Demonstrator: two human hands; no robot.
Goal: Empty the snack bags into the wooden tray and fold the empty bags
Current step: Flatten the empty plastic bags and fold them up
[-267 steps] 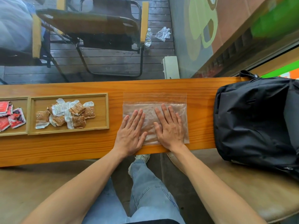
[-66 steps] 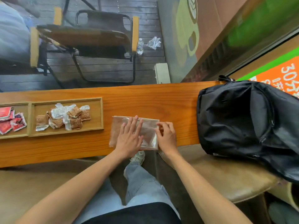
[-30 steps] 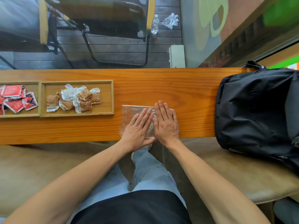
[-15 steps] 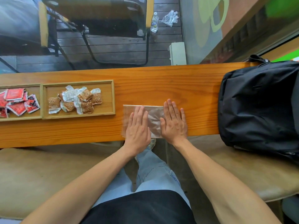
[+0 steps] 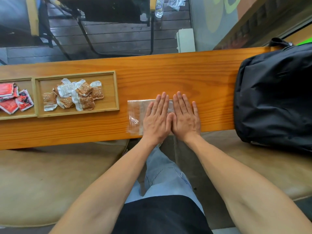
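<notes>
- Your left hand (image 5: 156,121) and right hand (image 5: 184,119) now lie flat side by side, thumbs touching, on the clear plastic bag (image 5: 135,115) near the front edge of the desk (image 5: 177,76).
- Half a second ago your palms were slightly apart with a strip of bag showing between them; that gap is gone, and your right hand has slid in toward the left.
- Your fingers (image 5: 162,103) are stretched out straight and held close together, gripping nothing; they only press down.
- Nine seconds back the bag lay open and wide under your hands. It is now a much narrower packet, its left part sticking out past your left hand, which I read as the fold being creased flat.
- The wooden tray (image 5: 116,92) sits well left of the bag with brown-and-white snack packets (image 5: 76,97) heaped in its right compartment and red packets (image 5: 13,100) in the left one, just as they lay earlier.
- My judgement: emptying looks finished and this bag's folding is nearly done; whether another fold is needed, I cannot say.
- The black backpack (image 5: 273,95) rests at the desk's right end, clear of your hands.
</notes>
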